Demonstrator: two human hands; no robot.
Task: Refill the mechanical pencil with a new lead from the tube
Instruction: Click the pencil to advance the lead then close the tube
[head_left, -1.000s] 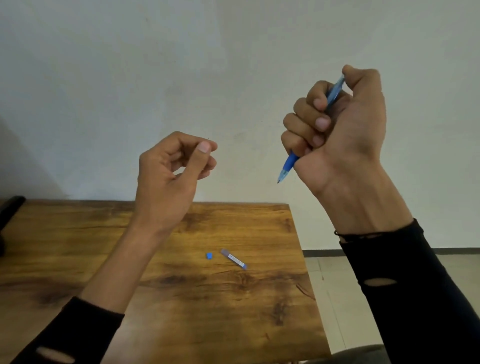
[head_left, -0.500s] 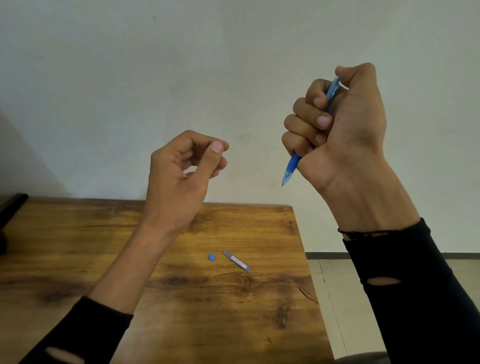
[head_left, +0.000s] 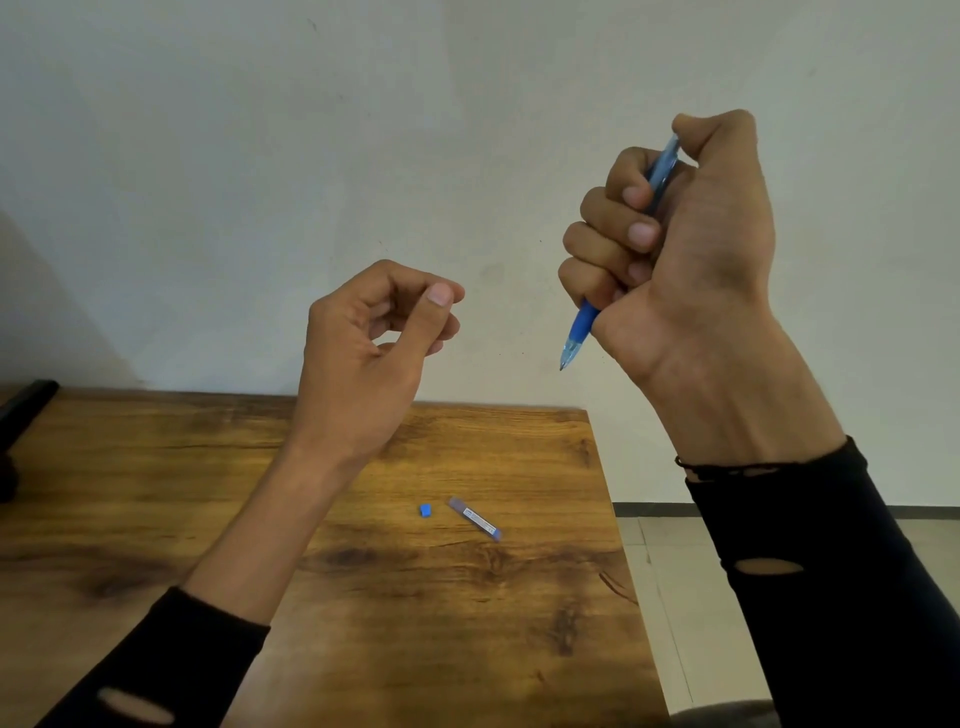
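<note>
In the head view the right hand fists a glossy blue mechanical pencil, tip down-left. The left hand pinches thumb to forefinger; any lead there is invisible. The slim lead tube and its small blue cap lie apart on the wood-grain table.

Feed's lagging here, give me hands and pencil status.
Right hand fisted around blue mechanical pencil, tip down. Left hand pinched, contents unclear. Small lead tube on wooden table.
</note>
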